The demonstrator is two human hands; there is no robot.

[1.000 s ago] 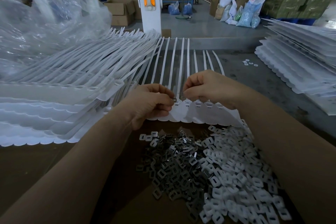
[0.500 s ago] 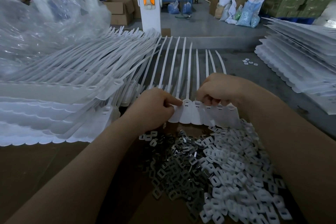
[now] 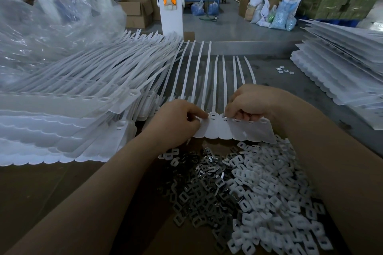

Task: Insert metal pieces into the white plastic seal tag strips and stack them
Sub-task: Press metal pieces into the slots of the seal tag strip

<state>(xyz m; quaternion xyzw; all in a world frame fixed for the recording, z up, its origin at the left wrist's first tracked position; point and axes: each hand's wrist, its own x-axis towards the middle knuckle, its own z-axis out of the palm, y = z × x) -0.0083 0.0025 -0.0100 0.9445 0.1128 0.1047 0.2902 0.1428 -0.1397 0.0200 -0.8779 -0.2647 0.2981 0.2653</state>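
Pinching the strip (image 3: 232, 130) at its left end, my left hand (image 3: 176, 122) curls its fingers, thumb on a tag head. My right hand (image 3: 250, 103) pinches a metal piece (image 3: 224, 117) onto the next head. Loose metal pieces (image 3: 199, 190) and white clips (image 3: 275, 196) lie just below; the stack (image 3: 62, 114) sits left.

Left hand (image 3: 178, 121) curled, forefinger extended; right hand (image 3: 251, 102) curled, fingertips pinching.
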